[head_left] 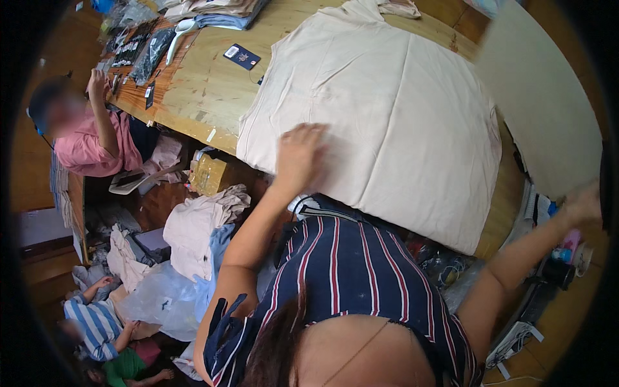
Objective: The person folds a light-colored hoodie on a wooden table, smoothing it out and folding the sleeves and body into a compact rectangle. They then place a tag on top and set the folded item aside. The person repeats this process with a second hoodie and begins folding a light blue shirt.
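Note:
A pale cream garment (pixel 412 116), looking like a sleeveless top, lies spread on the wooden table (pixel 200 71) in front of me. On its near left part rests my left hand (pixel 302 155), blurred by motion, its fingers laid over the cloth with nothing seen in them. At the far right my right hand (pixel 582 205) grips the lower edge of a large, stiff beige board (pixel 538 97). The board stands tilted, raised beside the garment's right side. Some of the right fingers are lost at the dark picture rim.
A dark tag (pixel 242 57) lies left of the garment. Farther left are a white scoop-like tool (pixel 179 40), plastic packets (pixel 155 55) and folded clothes (pixel 222 13). A person in pink (pixel 97 145) sits at the table's left. Cloth piles (pixel 200 232) lie below; cables and gear (pixel 558 271) stand right.

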Demonstrator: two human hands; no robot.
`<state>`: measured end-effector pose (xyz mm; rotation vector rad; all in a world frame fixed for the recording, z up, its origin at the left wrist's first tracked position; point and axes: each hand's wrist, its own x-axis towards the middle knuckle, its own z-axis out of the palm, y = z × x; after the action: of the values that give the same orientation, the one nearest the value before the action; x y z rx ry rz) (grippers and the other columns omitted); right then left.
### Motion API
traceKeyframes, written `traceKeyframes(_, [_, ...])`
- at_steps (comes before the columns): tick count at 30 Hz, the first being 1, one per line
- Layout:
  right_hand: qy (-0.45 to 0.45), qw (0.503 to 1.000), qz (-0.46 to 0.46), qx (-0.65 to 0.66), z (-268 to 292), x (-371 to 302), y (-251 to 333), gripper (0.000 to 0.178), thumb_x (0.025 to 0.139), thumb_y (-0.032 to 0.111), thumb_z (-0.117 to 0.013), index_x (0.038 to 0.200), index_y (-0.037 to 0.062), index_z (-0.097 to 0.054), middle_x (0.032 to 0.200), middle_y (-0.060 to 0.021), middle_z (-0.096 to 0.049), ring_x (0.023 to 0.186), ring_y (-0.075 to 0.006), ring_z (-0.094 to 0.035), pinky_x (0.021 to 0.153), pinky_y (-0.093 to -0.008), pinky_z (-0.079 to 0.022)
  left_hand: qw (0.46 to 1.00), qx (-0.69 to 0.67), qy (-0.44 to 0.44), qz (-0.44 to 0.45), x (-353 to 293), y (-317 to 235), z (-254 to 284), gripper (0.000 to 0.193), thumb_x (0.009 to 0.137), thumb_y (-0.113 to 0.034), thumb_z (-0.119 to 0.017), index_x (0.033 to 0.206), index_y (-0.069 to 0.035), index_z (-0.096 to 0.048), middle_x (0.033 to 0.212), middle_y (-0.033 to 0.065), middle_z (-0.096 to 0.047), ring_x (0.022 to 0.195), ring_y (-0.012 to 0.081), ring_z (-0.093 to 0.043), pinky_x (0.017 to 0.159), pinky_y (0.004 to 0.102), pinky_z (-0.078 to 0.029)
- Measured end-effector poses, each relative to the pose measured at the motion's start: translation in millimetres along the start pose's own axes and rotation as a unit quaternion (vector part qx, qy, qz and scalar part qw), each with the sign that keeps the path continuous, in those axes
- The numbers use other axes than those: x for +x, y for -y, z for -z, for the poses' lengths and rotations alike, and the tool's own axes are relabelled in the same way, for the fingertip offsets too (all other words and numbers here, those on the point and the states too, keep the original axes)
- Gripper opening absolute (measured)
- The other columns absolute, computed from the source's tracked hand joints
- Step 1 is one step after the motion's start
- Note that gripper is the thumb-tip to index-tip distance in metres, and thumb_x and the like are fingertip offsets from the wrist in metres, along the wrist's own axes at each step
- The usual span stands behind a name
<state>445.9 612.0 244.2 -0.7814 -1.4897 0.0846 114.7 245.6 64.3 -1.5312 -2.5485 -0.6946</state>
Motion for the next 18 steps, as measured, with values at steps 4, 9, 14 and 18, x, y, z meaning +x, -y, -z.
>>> traceKeyframes(4, [0.183, 0.943, -0.241, 0.138, -93.6, -78.5, -3.8, 0.020, 0.080, 0.009, -0.048, 0.096, -0.0002, -0.054, 0.095, -0.0091, -0.054, 0.084, -0.0161, -0.052, 0.072, -0.0284, -0.044, 0.986, 0.106, -0.030, 0.123, -35.8, 79.6, -2.0, 0.037, 0.072, -0.019, -0.056, 0.108, -0.013, -0.049, 0.109, 0.0066, -0.047, 0.104, 0.0237, -0.041, 0.083, 0.0422, -0.032])
traceKeyframes(9, [0.348, 0.903, -0.229, 0.100, -204.9, -232.2, 54.2, 0.014, 0.078, 0.009, -0.052, 0.087, 0.0016, -0.060, 0.072, -0.0010, -0.058, 0.064, -0.0074, -0.050, 0.060, -0.0218, -0.041, 0.976, 0.110, -0.104, 0.159, -45.2, 87.3, 1.8, 0.033, 0.073, -0.011, -0.051, 0.107, -0.011, -0.049, 0.107, 0.0074, -0.047, 0.102, 0.0243, -0.042, 0.083, 0.0396, -0.030])
traceKeyframes(14, [0.395, 0.875, -0.280, 0.010, -240.2, -285.9, 105.0, 0.014, 0.078, 0.011, -0.052, 0.086, 0.0035, -0.061, 0.067, -0.0106, -0.060, 0.059, -0.0157, -0.055, 0.059, -0.0260, -0.043, 0.967, 0.009, -0.189, 0.169, -41.4, 76.6, 2.3, 0.031, 0.072, -0.007, -0.051, 0.104, -0.009, -0.050, 0.101, 0.0104, -0.047, 0.095, 0.0271, -0.043, 0.079, 0.0377, -0.032])
traceKeyframes(18, [0.380, 0.890, -0.251, -0.013, -250.9, -297.5, 108.0, 0.015, 0.077, 0.013, -0.053, 0.087, 0.0058, -0.061, 0.070, -0.0137, -0.061, 0.063, -0.0241, -0.058, 0.060, -0.0324, -0.045, 0.980, 0.001, -0.130, 0.150, -37.7, 70.9, -5.5, 0.032, 0.073, -0.014, -0.054, 0.105, -0.010, -0.050, 0.106, 0.0088, -0.046, 0.095, 0.0267, -0.042, 0.078, 0.0381, -0.032])
